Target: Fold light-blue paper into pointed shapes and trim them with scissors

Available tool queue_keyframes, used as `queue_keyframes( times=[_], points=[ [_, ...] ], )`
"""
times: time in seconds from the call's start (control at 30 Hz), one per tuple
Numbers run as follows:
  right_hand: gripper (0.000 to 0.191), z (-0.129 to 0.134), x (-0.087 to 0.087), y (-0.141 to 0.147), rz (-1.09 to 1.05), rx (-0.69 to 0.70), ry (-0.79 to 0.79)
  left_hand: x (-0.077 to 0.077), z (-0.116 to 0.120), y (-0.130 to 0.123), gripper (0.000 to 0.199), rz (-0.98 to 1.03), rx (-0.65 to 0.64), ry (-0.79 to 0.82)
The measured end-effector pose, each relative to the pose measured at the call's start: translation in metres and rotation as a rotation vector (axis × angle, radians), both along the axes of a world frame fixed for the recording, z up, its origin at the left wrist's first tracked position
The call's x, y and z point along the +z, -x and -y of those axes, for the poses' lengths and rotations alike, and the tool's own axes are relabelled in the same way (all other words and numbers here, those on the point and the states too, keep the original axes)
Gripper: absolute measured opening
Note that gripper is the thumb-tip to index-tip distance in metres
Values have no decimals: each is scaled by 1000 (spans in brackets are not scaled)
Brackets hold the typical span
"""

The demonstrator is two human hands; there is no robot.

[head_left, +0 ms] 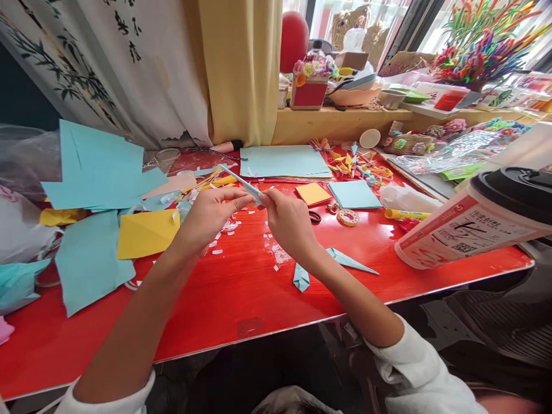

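Note:
Between my two hands is a narrow folded strip of light-blue paper (242, 183), raised over the red table (207, 313). My left hand (214, 211) pinches it from the left with thumb and forefinger. At its lower right end, my right hand (288, 221) grips it with the fingers closed. Below my right forearm lie a short folded blue paper piece (301, 278) and a long pointed one (352, 262). Past my right hand are a stack of blue paper squares (355, 194) and a smaller stack of yellow squares (313, 194).
A large paper cup (466, 224) with a black lid stands at the right. Blue sheets (97, 167) and a yellow sheet (149, 234) pile up at the left. Small folded paper pieces (345, 164) lie at the back, near a blue paper stack (282, 161). White scraps (217, 251) dot the middle.

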State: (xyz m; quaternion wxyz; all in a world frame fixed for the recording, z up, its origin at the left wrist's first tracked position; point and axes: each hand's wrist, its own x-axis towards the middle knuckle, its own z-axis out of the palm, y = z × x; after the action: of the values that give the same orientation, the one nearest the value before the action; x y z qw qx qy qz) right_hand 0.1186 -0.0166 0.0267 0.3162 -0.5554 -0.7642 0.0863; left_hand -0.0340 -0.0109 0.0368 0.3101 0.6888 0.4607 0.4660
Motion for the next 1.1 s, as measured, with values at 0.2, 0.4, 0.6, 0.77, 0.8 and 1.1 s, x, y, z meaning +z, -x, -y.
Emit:
queue_keyframes(
  times=[0.2,0.4,0.6,0.77,0.8,1.1],
  points=[
    [30,0,0,-1,-25,16,2,1,2,-3,20,12,66,18],
    [29,-1,1,-2,-118,56,35,1,2,-6,21,43,54,11],
    [28,-1,2,-3,-243,100,77,-3,0,-5,16,-38,98,-43],
    [30,-3,2,-6,-434,191,135,0,6,-9,13,-94,162,-104],
    [31,-3,2,-6,-467,204,151,1,8,-10,12,-96,167,-107],
    [29,-6,3,-8,-616,249,230,7,18,-15,10,-208,217,-218]
  ],
)
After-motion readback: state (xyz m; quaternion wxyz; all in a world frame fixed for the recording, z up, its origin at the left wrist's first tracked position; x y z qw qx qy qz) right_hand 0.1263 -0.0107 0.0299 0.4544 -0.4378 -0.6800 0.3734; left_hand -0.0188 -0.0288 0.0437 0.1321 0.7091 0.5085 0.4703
